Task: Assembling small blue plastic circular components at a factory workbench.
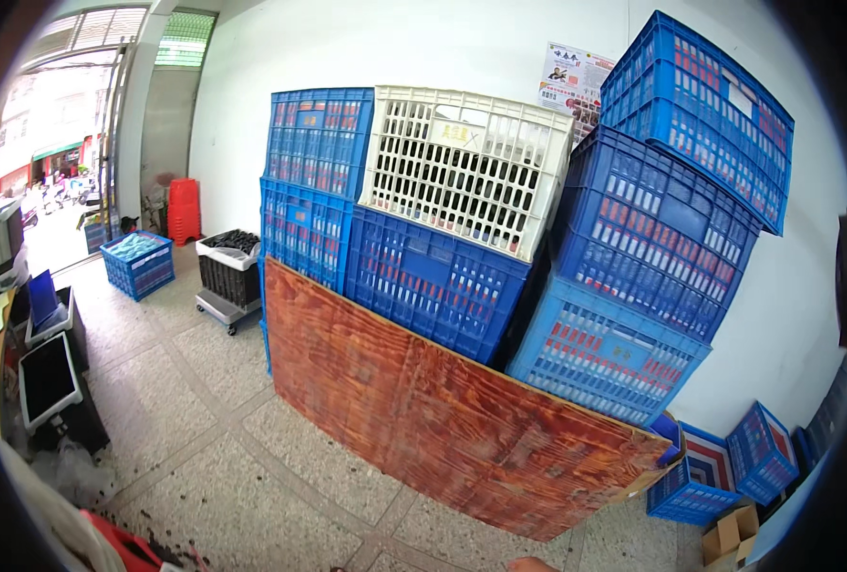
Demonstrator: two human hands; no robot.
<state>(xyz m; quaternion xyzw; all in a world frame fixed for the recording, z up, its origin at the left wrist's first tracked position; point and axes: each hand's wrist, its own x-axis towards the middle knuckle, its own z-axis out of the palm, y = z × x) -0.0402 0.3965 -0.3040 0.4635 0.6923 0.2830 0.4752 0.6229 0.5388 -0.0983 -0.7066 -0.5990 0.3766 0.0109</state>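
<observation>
Only a small rounded bit of my right hand (532, 565) shows at the lower edge of the head view; its fingers are hidden, so what it holds cannot be made out. My left hand is out of view. Nearest to the visible hand is a large reddish-brown wooden board (423, 405), standing on its long edge in front of stacked crates. Behind it are a white slatted crate (466, 162), a dark blue crate (433, 281) and a light blue crate (605, 348). Red and white contents show through the blue crates' slots.
Blue crates (698, 76) rise high at the right against the wall. A filled black bin (228, 276) rests on a wheeled dolly, near red stacked stools (184, 212) and a blue crate (139, 272). Black bins (56, 381) line the left. A cardboard box (729, 536) sits lower right.
</observation>
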